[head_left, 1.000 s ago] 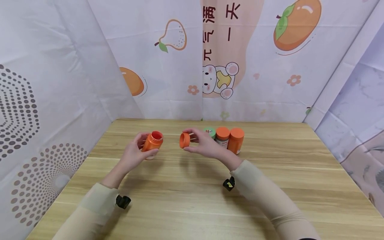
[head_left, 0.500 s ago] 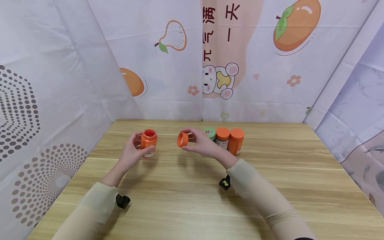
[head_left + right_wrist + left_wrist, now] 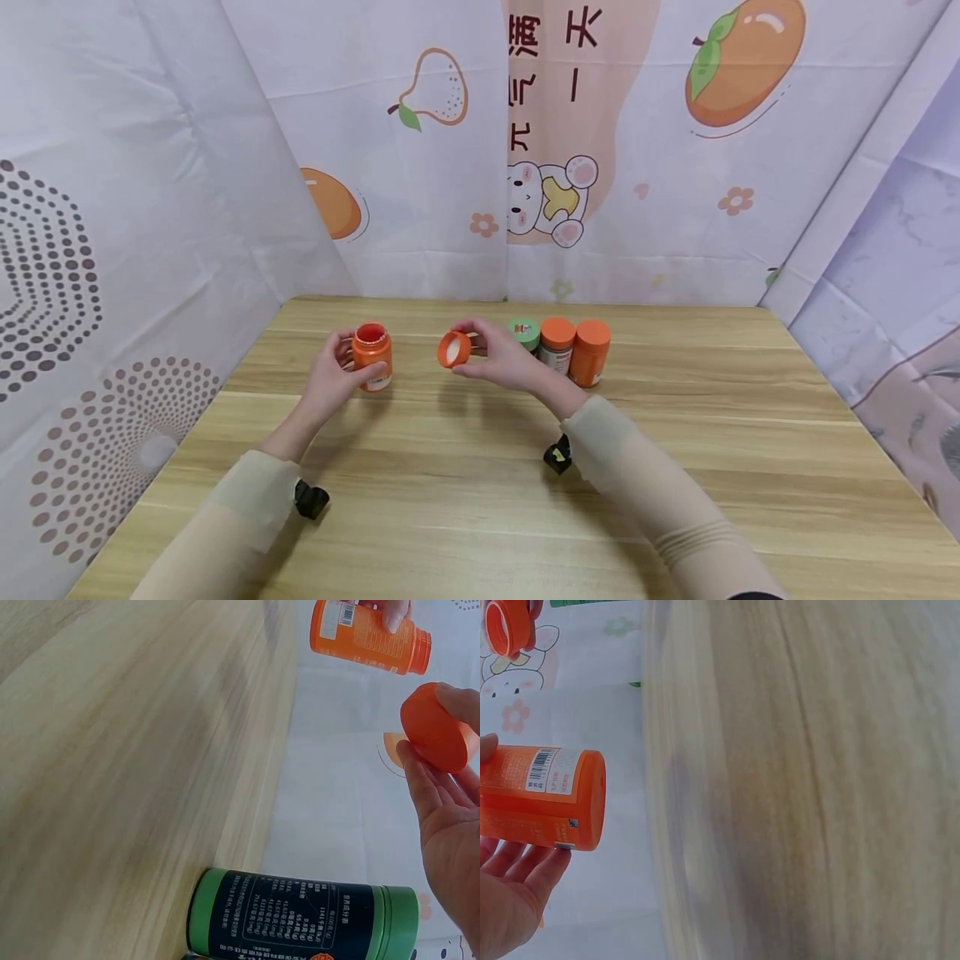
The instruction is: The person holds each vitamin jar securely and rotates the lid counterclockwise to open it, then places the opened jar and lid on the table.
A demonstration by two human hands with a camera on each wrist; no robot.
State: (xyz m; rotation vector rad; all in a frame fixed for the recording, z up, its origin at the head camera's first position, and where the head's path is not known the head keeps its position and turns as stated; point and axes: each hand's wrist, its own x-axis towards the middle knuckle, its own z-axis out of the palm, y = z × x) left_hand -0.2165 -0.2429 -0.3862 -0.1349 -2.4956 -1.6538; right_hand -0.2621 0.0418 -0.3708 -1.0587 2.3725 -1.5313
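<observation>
An orange bottle (image 3: 367, 354) with a white barcode label stands upright in the grip of my left hand (image 3: 327, 379), its mouth uncovered. Thumb and fingers wrap its sides, and in the left wrist view the bottle's base (image 3: 592, 801) hangs above the table. To the right, my right hand (image 3: 502, 358) pinches an orange screw cap (image 3: 453, 350) by its edge. The cap's white inner face is turned toward the head camera. In the right wrist view the cap (image 3: 435, 727) shows its smooth outer side, a short way from the bottle's threaded neck (image 3: 421, 652).
Behind my right hand stand a green-lidded can (image 3: 524, 332) with a dark label, a jar (image 3: 557, 343) with an orange lid, and an orange bottle (image 3: 590, 354), side by side. A printed curtain (image 3: 420, 208) rises behind the wooden table (image 3: 465, 500).
The bottle has shifted slightly left and turned from tilted to upright in my left hand. My right hand has moved a little left, turning the cap so its white inside shows.
</observation>
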